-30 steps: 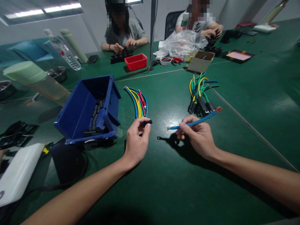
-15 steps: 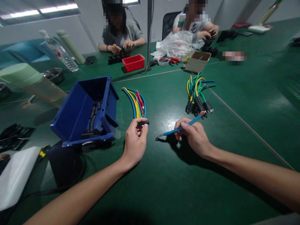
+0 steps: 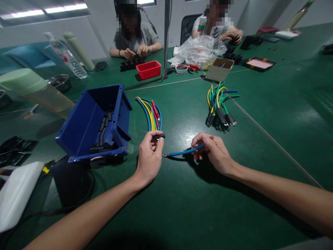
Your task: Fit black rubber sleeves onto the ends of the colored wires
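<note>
My left hand (image 3: 150,158) is closed in a pinch on a short black tube (image 3: 158,136), held level just above the green table (image 3: 182,208). To its right, my right hand (image 3: 214,152) grips a blue wire (image 3: 183,152) whose metal end points left toward the left hand. A fan of several coloured wires (image 3: 151,113) lies just beyond the left hand. A tilted blue bin (image 3: 96,121) with several black tubes inside stands at the left. A bundle of wires with black sleeves (image 3: 220,106) lies beyond the right hand.
Two other people work at the far side, near a red tray (image 3: 148,69), a cardboard box (image 3: 220,68) and a clear plastic bag (image 3: 200,48). A metal pole (image 3: 165,38) rises mid-table. Bottles (image 3: 66,55) and a pale green flask (image 3: 36,88) stand at the left.
My right hand has slid along the blue wire and swung it down, so its metal end now points left near my left hand. The left hand has stayed put with the black tube.
</note>
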`<state>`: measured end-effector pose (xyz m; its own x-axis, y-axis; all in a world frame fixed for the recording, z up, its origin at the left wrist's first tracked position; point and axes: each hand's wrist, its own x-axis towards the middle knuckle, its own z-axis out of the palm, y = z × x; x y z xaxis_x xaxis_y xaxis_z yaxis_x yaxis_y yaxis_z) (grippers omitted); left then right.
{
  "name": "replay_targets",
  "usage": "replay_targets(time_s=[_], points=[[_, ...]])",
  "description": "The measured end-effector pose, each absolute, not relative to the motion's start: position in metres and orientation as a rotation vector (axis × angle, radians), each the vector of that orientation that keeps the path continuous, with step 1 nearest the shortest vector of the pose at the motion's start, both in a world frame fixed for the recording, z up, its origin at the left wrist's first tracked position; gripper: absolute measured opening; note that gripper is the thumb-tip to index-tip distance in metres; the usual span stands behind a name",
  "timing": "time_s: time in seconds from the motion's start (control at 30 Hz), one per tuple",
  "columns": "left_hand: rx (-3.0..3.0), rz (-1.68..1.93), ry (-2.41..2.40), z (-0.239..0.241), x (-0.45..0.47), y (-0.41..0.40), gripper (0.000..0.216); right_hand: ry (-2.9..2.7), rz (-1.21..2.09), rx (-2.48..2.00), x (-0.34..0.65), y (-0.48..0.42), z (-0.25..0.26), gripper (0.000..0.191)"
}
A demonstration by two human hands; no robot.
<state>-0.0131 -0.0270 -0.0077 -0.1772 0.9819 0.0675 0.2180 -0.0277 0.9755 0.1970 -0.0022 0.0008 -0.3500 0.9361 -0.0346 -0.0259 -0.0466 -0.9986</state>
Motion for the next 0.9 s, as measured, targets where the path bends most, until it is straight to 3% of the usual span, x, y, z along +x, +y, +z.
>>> replay_targets(time_s=[0.37, 0.9], points=[[1.312, 1.301, 1.485, -0.009, -0.013, -0.026, 0.021, -1.282, 1.494, -1.099, 0.197, 0.0, -0.003, 0.032], [1.322, 1.273, 1.484, -0.007, -0.014, -0.027, 0.021, -1.207, 1.421, -1.191, 0.215, -0.011, -0.005, 0.051]])
